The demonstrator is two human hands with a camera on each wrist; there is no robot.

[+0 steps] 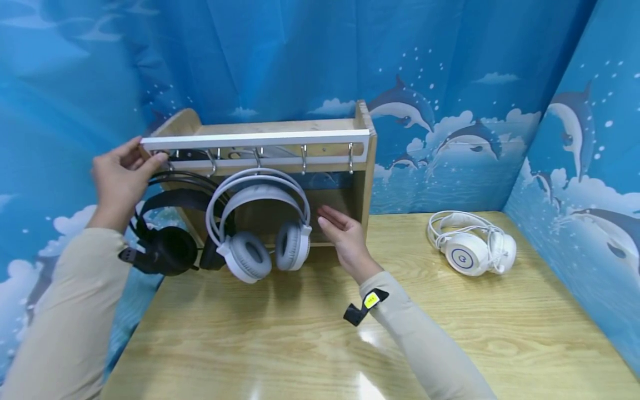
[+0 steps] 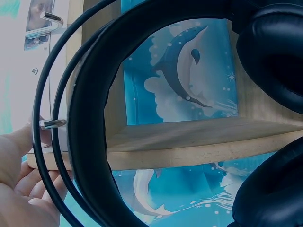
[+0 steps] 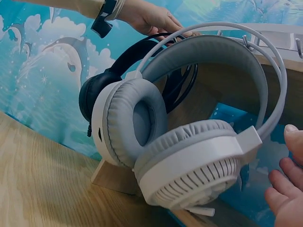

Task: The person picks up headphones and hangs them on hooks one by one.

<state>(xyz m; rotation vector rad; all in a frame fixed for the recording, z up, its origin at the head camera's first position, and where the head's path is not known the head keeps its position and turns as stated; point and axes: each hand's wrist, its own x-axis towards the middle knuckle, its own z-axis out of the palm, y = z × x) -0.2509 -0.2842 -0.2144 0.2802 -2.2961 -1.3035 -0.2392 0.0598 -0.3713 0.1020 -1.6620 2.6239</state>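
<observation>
My left hand (image 1: pixel 120 178) grips the left end of a wooden rack (image 1: pixel 367 166) at its white hook rail (image 1: pixel 255 138), thumb in front. Black headphones (image 1: pixel 172 250) hang by their double headband from a hook just beside that hand; in the left wrist view the headband (image 2: pixel 87 109) passes in front of the fingers. White headphones with grey ear pads (image 1: pixel 252 253) hang from a middle hook, partly overlapping the black pair. My right hand (image 1: pixel 345 239) is held just right of the white headphones, fingers extended and holding nothing; in the right wrist view its fingers (image 3: pixel 286 182) stand apart from the headband.
A second white pair of headphones (image 1: pixel 467 253), its cable wrapped around it, lies on the wooden table (image 1: pixel 400 333) at the right. Bare hooks (image 1: pixel 350 158) line the right part of the rail. Blue dolphin-print curtains (image 1: pixel 300 55) close off the back and sides.
</observation>
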